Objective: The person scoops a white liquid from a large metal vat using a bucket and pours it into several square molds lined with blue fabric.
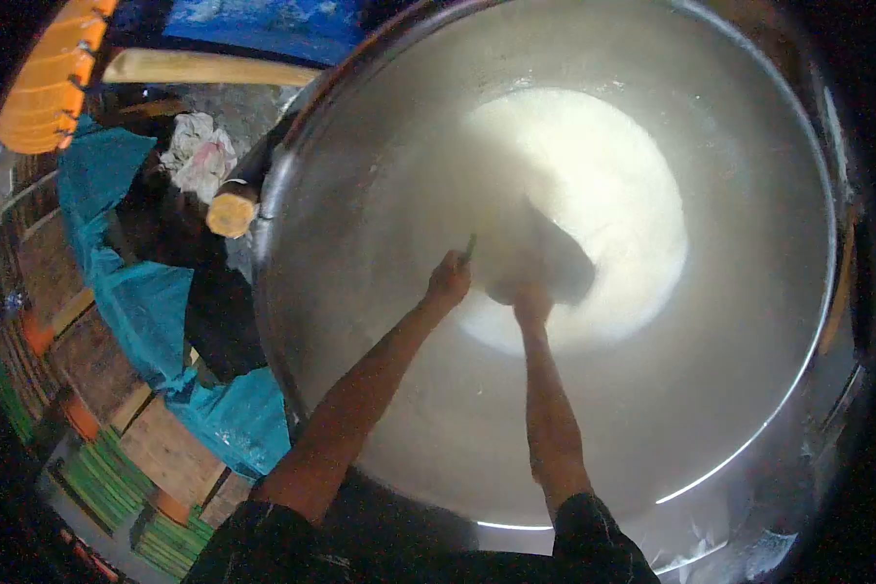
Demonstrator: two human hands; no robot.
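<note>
A very large round metal vat [360, 282] fills most of the view, with white liquid [633, 224] pooled in its bottom. My right hand [532, 304] is closed at the near edge of a dark grey metal scoop [563, 255], tilted low over the white liquid. To its left, my left hand [448, 279] is in a fist around a thin dark handle [471, 245] that sticks up past the fingers. Steam blurs the space between the hands and hides the far part of the scoop; I cannot tell whether the handle joins it.
The vat's metal rim [827, 263] curves around both arms. Left of it are a cut wooden pole end [232, 211], a crumpled whitish cloth [199, 156] and a teal sheet [131, 292]. Farther up lie a long pale wooden pole [204, 68] and an orange slatted plastic piece [54, 78].
</note>
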